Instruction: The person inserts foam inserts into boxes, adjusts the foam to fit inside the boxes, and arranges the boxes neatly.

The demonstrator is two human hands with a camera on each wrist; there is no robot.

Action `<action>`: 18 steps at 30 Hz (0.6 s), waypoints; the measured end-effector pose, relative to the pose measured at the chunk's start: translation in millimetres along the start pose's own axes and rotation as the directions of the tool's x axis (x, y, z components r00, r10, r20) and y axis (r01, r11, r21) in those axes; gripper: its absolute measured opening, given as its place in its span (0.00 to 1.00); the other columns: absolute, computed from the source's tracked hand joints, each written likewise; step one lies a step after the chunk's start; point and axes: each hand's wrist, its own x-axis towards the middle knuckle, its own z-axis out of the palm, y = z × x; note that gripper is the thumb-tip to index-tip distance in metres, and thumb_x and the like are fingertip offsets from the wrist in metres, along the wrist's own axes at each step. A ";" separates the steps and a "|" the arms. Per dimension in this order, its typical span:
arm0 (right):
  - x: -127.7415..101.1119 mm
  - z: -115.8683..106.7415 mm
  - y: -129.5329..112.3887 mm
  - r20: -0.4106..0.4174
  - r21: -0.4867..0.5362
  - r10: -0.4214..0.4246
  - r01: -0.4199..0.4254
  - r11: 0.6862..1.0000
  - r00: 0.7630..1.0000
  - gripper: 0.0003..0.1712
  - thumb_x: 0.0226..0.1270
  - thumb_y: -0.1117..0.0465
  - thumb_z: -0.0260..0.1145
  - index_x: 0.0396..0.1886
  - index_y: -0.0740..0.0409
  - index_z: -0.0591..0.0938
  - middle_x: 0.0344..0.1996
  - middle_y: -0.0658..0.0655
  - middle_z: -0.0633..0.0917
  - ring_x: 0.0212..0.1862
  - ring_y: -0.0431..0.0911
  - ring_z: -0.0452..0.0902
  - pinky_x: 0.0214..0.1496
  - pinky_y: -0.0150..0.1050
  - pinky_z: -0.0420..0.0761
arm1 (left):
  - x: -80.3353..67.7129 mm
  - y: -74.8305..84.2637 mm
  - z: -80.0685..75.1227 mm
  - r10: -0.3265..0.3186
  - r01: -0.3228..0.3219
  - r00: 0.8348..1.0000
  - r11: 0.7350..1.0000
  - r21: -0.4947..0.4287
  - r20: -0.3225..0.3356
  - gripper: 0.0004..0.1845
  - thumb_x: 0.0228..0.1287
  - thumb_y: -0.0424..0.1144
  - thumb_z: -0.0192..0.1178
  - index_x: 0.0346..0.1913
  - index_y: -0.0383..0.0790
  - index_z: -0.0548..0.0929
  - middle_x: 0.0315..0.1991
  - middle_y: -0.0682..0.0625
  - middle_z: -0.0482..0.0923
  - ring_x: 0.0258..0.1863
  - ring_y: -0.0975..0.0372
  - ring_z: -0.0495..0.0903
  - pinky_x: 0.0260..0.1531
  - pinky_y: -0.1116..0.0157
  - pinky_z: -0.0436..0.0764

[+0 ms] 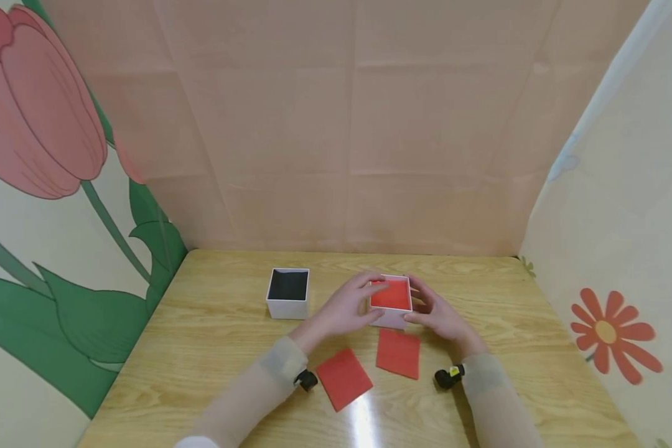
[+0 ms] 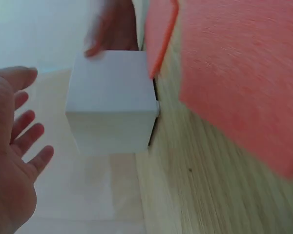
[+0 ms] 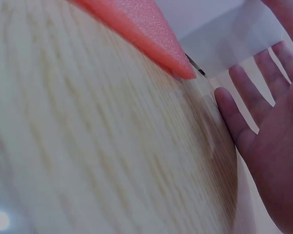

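A small white box with a red lining [image 1: 392, 303] stands in the middle of the wooden table [image 1: 213, 348]. My left hand [image 1: 361, 297] lies at its left side with straight fingers; in the left wrist view the left hand [image 2: 19, 146] is spread and a little apart from the white box [image 2: 112, 102]. At the box's right side is my right hand [image 1: 425, 309], fingers relaxed; the right wrist view shows the right hand [image 3: 263, 126] open beside the box [image 3: 224, 34]. Two red foam squares [image 1: 399, 353] [image 1: 343, 378] lie flat just in front of the box.
A second white box with a black inside [image 1: 288, 292] stands to the left of the red-lined one. Pink and flowered cloth walls [image 1: 347, 155] close the table in at the back and on both sides. A light glare lies on the table's front edge [image 1: 364, 423].
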 end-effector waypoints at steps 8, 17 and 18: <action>-1.2 2.1 -2.4 -0.008 0.039 0.032 -0.031 0.999 0.999 0.61 0.68 0.53 0.80 0.90 0.40 0.51 0.82 0.60 0.64 0.78 0.68 0.62 0.74 0.64 0.71 | -31.2 3.2 -8.9 0.132 -0.134 0.981 0.991 -0.001 0.145 0.27 0.72 0.47 0.70 0.71 0.49 0.82 0.73 0.53 0.72 0.72 0.57 0.72 0.73 0.58 0.71; 0.0 4.0 -1.6 -0.017 0.058 0.043 -0.042 0.997 0.999 0.61 0.67 0.53 0.80 0.89 0.38 0.51 0.82 0.60 0.64 0.79 0.68 0.61 0.76 0.66 0.68 | -61.8 -3.0 -12.9 0.224 -0.215 0.881 0.974 -0.069 0.416 0.33 0.68 0.50 0.74 0.74 0.51 0.79 0.77 0.55 0.70 0.76 0.63 0.67 0.74 0.64 0.67; 0.5 4.7 -1.4 -0.014 0.060 0.040 -0.039 0.997 0.999 0.61 0.68 0.54 0.80 0.89 0.38 0.51 0.82 0.60 0.64 0.79 0.68 0.61 0.76 0.66 0.68 | -65.7 -3.9 -13.8 0.218 -0.203 0.866 0.976 -0.080 0.451 0.34 0.67 0.50 0.75 0.74 0.52 0.78 0.77 0.56 0.70 0.76 0.63 0.67 0.74 0.65 0.67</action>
